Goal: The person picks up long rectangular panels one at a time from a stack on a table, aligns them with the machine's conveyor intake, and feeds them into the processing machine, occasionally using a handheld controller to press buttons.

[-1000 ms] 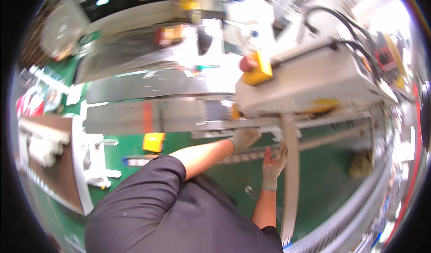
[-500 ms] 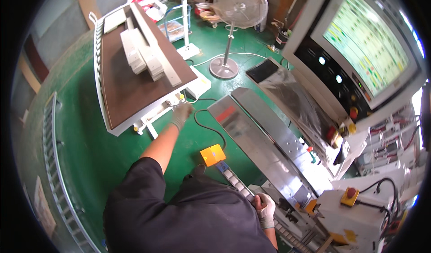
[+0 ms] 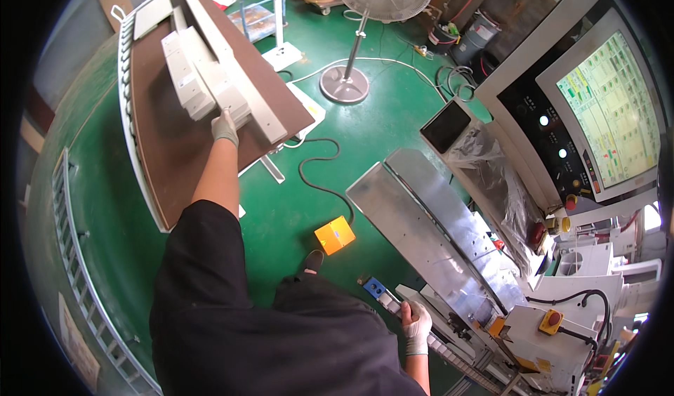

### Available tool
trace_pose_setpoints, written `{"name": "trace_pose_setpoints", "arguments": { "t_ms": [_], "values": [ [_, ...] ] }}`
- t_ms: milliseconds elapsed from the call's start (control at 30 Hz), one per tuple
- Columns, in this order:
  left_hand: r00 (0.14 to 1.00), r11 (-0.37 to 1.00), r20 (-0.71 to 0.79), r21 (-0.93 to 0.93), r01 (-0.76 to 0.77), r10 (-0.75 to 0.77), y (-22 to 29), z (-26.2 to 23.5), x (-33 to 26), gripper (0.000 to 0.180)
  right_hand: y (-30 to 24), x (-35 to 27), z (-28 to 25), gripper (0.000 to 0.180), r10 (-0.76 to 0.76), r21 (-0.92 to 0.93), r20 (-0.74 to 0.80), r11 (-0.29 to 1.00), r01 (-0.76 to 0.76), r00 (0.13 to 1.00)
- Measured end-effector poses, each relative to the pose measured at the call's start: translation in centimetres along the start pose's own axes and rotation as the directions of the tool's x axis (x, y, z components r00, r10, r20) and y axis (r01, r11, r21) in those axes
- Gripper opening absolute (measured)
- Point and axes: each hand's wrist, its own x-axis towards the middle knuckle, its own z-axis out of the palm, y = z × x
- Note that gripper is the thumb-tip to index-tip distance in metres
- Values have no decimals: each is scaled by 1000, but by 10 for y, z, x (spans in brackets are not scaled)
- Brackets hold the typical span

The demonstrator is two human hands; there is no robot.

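My left hand (image 3: 225, 128), in a pale glove with bare fingertips, reaches up to the near end of a stack of white boards (image 3: 219, 87). Its fingers close at the end of one board; the underside of the grip is hidden. These boards lie on a brown-topped tilted table (image 3: 154, 164) at the left. My right hand (image 3: 417, 321), gloved the same way, is closed on a narrow roller rail (image 3: 390, 303) beside the machine, with its thumb on top. A blue end piece (image 3: 374, 288) caps that rail.
A metal machine bed (image 3: 428, 227) and a control panel with a lit screen (image 3: 611, 108) stand at the right. A yellow box (image 3: 335, 235) with a black cable sits on the green floor. Beyond it stands a pedestal fan (image 3: 345, 84). A ladder-like rail (image 3: 74, 248) runs along the left.
My left hand has moved up and left from beside the table's near edge to the boards' end. My right hand remains at the rail. The whole view has shifted slightly.
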Motion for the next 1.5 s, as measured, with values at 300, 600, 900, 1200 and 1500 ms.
{"name": "trace_pose_setpoints", "arguments": {
  "t_ms": [300, 600, 900, 1200, 1500],
  "values": [
    [988, 983, -40, -116, 144, -150, 12, 36, -18, 52, 3, 2, 16, 37, 159, -55, -5, 986, -159, 987],
    [901, 945, 367, -135, 297, -230, -44, -22, -30, 27, -39, 54, 35, 36, -14, 94, 139, 996, 1, 990],
    [455, 771, 772, 68, 634, -443, -45, -112, -321, 20, -131, 101, 61, 31, -233, 489, 201, 865, 109, 952],
    [84, 617, 906, 212, 758, -416, -36, -132, -385, 64, -132, 98, 33, 52, -265, 722, 482, 660, -207, 835],
    [269, 695, 939, -49, 717, -211, 59, -120, -346, 50, -122, 26, -116, 51, 135, 927, 237, 266, -266, 962]
  ]
}}
